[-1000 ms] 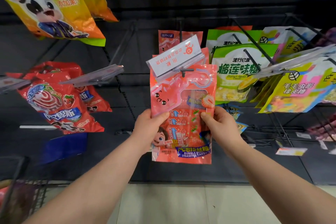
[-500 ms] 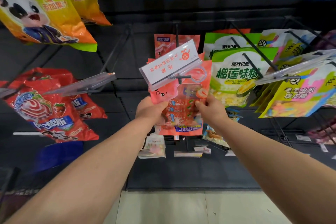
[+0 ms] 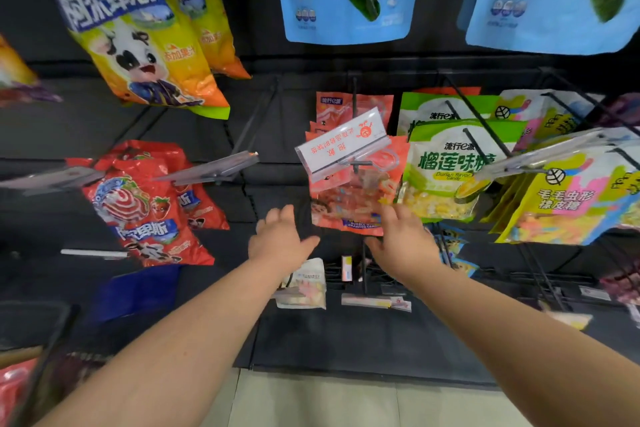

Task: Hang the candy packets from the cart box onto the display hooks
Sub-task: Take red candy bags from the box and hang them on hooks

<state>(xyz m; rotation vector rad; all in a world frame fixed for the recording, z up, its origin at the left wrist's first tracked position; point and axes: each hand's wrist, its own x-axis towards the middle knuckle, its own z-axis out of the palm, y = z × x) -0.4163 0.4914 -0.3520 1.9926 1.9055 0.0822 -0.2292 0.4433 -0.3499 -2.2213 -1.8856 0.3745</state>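
Coral packet (image 3: 349, 204) hangs on its hook (image 3: 354, 107), long axis vertical, above and between both hands. Left hand (image 3: 278, 243) and right hand (image 3: 403, 241) hold nothing, fingers spread; right one nearer, at its lower corner

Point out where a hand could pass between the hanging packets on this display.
Bare dark panel between the red lollipop bags and the pink bubble candy packets. Right of those, durian candy bags and gummy packs hang packed together.
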